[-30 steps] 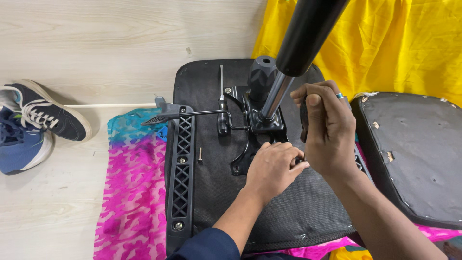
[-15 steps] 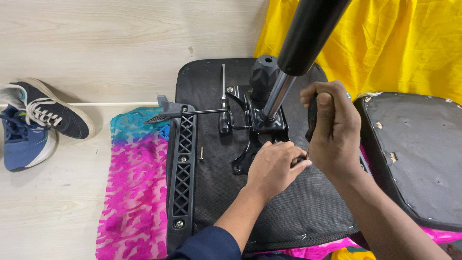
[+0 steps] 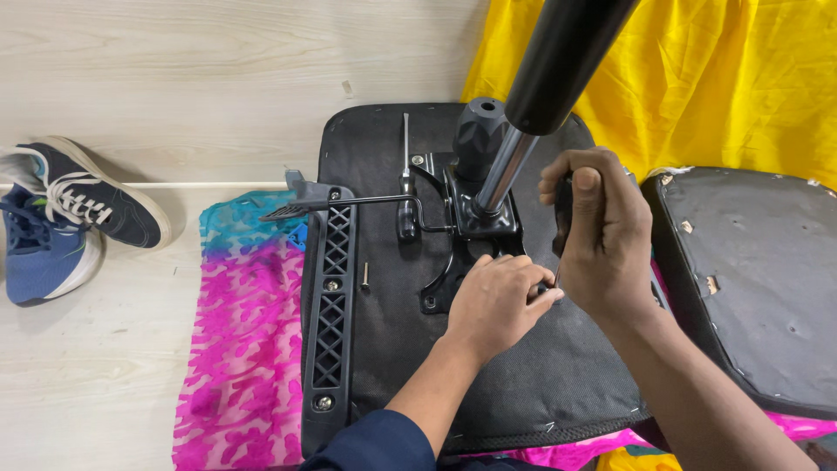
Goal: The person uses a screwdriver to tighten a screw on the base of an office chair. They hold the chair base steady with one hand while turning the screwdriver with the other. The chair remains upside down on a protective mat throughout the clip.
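An upturned black office chair seat (image 3: 523, 401) lies on the floor, its metal mechanism plate (image 3: 475, 231) and gas lift cylinder (image 3: 540, 96) pointing up at me. My right hand (image 3: 602, 231) is closed around a dark tool handle held upright over the plate's right side. My left hand (image 3: 497, 305) pinches something small at the tool's tip, hidden by the fingers. A loose bolt (image 3: 365, 277) lies on the seat next to the black armrest bracket (image 3: 330, 305).
A screwdriver (image 3: 405, 187) rests on the seat near the lever (image 3: 349, 202). A second black padded panel (image 3: 758, 288) lies at the right. Pink and blue cloth (image 3: 235, 349) and yellow cloth (image 3: 715, 78) lie under the parts. Two shoes (image 3: 70, 218) sit at the left.
My right hand with the tool has shifted slightly right and up; my left hand stays pinched at the tool tip. The view has drifted a little.
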